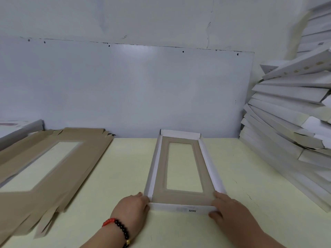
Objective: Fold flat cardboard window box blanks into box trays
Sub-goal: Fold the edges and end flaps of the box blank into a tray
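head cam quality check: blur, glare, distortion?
Head view: strong wide-angle warping bows the stack of folded trays at right; flat blanks smear toward the left edge; soft glare on the wall panel; the folded tray and both hands are reasonably sharp, with flat light and faint shadows.

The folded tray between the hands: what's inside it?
Nothing lies inside the tray. Its brown floor has a rectangular window showing the pale yellow table beneath. The near corners are covered by the left hand and right hand.

Both hands, left (pixel 131 207) and right (pixel 228 208), grip near corners of folded tray (pixel 180 208); flat blanks (pixel 75 169) lie left.
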The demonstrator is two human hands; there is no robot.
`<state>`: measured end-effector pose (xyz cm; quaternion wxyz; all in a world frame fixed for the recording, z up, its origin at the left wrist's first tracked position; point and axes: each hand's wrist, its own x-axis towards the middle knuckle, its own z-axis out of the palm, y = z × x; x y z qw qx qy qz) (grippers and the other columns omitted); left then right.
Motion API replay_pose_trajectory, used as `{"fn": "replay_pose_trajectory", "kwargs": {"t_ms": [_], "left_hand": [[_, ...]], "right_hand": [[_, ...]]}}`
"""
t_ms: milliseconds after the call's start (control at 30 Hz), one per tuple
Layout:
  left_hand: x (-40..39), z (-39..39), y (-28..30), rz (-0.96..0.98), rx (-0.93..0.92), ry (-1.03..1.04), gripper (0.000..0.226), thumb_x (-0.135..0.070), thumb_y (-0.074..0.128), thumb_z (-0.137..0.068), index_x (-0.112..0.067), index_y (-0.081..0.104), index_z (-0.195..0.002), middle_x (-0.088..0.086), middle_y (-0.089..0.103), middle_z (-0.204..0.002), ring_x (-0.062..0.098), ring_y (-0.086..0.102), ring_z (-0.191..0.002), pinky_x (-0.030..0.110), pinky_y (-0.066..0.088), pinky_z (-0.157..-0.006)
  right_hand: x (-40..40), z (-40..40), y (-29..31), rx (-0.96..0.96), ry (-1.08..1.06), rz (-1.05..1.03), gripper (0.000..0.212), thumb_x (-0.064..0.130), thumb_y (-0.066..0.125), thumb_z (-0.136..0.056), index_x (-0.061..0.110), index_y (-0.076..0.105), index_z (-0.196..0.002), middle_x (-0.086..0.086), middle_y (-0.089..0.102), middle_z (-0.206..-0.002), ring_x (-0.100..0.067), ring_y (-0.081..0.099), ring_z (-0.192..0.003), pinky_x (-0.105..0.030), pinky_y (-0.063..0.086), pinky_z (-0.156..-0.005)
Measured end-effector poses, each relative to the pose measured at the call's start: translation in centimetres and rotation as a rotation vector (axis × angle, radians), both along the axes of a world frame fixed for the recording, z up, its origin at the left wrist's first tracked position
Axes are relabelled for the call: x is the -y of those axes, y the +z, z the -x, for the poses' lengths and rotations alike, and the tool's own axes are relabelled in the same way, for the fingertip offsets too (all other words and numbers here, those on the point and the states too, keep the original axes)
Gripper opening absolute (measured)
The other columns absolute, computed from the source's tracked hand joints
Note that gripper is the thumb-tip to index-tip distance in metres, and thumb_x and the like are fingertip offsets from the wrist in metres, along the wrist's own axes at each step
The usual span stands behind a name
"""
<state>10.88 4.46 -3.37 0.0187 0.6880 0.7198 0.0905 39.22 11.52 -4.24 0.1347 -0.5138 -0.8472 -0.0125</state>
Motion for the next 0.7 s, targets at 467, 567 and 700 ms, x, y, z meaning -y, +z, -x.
{"fn": "replay_pose_trajectory", "kwargs": {"t_ms": [467,567,700], "left_hand": [[1.8,-0.4,-0.8,-0.127,0.678,0.132,0.087,-0.058,0.059,-0.082,-0.028,0.015,-0.152,-0.02,0.068,-0.097,-0.004,0.061,-0.089,0.007,0.043,-0.074],[1.7,0.5,-0.9,-0.296,0.964,0.242,0.058,-0.043,0.067,-0.084,-0.03,0.043,-0.135,-0.011,0.073,-0.087,-0.004,0.064,-0.084,0.007,0.04,-0.072],[1.4,1.4,-0.9,-0.429,1.401,0.349,0.026,-0.024,0.063,-0.092,-0.022,0.057,-0.118,0.0,0.075,-0.086,0.015,0.072,-0.086,0.035,0.048,-0.087]], "right_hand": [[0.1,-1.5,3.4,-0.235,0.019,0.145,0.027,0.033,0.064,-0.088,0.039,0.044,-0.072,0.014,0.05,-0.083,0.003,0.049,-0.072,-0.015,0.036,-0.065],[-0.3,-1.3,6.1,-0.26,0.058,0.152,0.027,0.027,0.073,-0.083,0.034,0.05,-0.071,0.012,0.052,-0.08,0.001,0.051,-0.074,-0.013,0.036,-0.067],[-0.5,-1.0,9.6,-0.364,0.099,0.087,0.025,0.024,0.078,-0.079,0.032,0.056,-0.071,0.013,0.059,-0.083,0.008,0.051,-0.101,-0.003,0.035,-0.076]]}}
